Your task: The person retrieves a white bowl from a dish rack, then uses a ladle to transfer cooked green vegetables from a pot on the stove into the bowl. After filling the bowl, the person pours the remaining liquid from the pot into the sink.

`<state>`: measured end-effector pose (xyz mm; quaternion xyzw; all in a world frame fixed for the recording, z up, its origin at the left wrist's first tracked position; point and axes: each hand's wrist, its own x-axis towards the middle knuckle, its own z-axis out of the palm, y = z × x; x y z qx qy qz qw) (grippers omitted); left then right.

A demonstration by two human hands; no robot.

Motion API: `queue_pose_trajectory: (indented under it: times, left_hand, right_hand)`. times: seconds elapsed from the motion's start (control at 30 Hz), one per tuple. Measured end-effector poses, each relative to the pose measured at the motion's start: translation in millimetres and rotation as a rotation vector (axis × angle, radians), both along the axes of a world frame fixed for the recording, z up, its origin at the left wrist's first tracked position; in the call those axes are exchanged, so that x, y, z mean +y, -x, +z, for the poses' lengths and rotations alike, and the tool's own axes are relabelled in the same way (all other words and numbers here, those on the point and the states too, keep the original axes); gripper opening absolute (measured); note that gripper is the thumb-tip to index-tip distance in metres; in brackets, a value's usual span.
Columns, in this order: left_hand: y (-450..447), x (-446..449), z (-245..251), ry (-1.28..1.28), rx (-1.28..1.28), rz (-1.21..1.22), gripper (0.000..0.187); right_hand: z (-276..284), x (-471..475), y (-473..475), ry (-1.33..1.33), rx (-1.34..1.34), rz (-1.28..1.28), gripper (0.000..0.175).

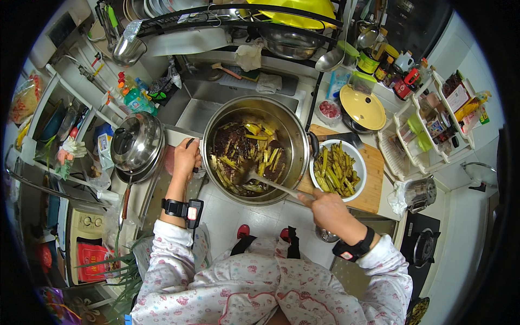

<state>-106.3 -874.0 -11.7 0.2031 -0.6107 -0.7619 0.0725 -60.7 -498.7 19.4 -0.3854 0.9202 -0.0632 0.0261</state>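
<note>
A large stainless steel pot (298, 162) is before me, near the sink. My left hand (187, 159) is closed around its black left handle. Inside the pot lie greenish-yellow vegetable strips (273, 159) with dark residue and some liquid. My right hand (331, 213) grips the handle of a metal cooking utensil (274, 185), whose head dips among the strips and is partly hidden. Right of the pot, a white bowl (362, 172) holds a heap of similar strips (335, 168). The bowl sits on a wooden cutting board (375, 178).
A kitchen knife (347, 138) lies behind the bowl. Farther back are a yellow-lidded pot (361, 106) and a small container of red pieces (329, 113). The sink (193, 111) is behind the pot. At left stands a domed-lid pan (137, 142); at right is a gas burner (424, 245).
</note>
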Motion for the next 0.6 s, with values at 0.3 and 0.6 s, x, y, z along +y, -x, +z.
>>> queue_pose_trajectory:
  times: [0.3, 0.6]
  left_hand:
    - [-1, 8, 9, 0.011, -0.022, -0.011, 0.017]
    - [1, 9, 5, 0.017, -0.009, -0.024, 0.016]
  right_hand:
    - [-15, -38, 27, 0.207, 0.011, -0.091, 0.048]
    - [-2, -2, 6, -0.036, -0.126, -0.146, 0.048]
